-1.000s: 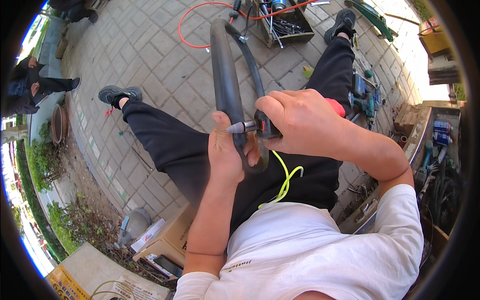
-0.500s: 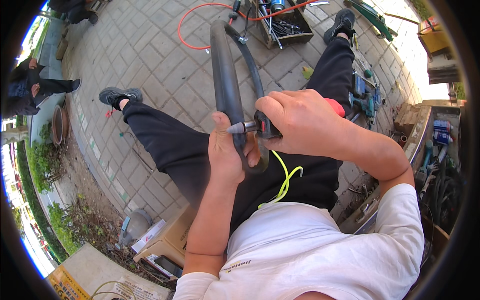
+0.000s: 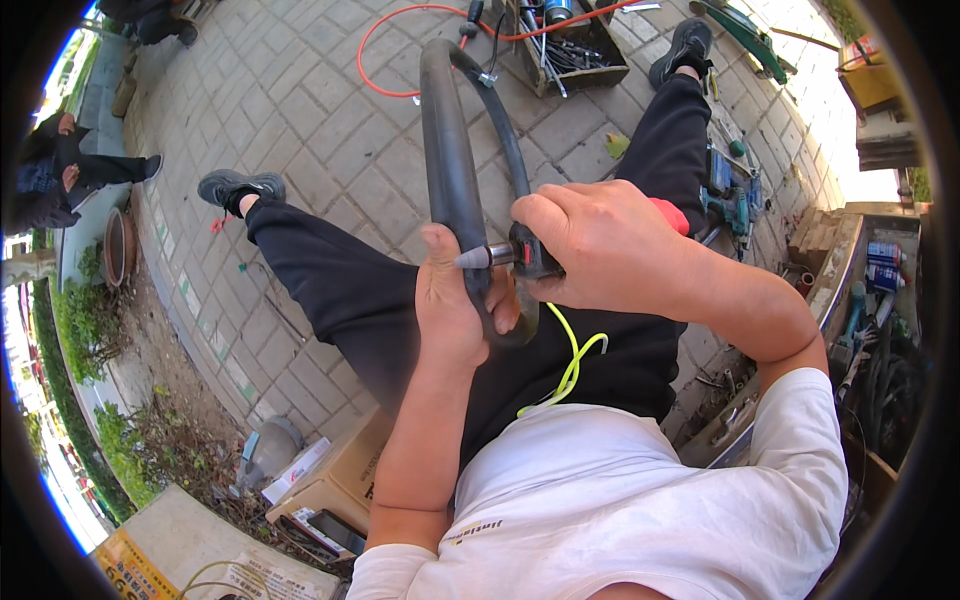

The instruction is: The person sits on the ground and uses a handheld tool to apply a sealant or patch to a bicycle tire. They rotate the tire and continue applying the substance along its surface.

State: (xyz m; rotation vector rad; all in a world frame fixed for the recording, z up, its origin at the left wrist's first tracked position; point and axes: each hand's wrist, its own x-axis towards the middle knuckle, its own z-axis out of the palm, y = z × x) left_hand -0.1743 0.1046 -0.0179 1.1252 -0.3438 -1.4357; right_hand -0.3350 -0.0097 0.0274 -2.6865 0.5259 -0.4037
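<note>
A black rubber inner tube [image 3: 450,150] hangs in a long loop over my lap, with a small metal valve [image 3: 487,78] near its far end. My left hand [image 3: 447,300] is closed around the tube's near end, thumb on one side and fingertips showing behind it. In my right hand [image 3: 600,235] is a black and red power grinder [image 3: 528,250], gripped from above. Its grey cone-shaped bit [image 3: 473,258] lies across the tube close to my left thumb; whether it presses on the rubber I cannot tell. A yellow-green cord [image 3: 567,375] rests on my lap below the grinder.
A metal box of tools [image 3: 580,60] and an orange hose [image 3: 370,70] lie ahead on the paving. Cordless tools [image 3: 738,195] sit past my right leg, beside a cluttered bin [image 3: 870,330]. A cardboard box [image 3: 335,470] stands at my left. Another person [image 3: 80,170] sits far left.
</note>
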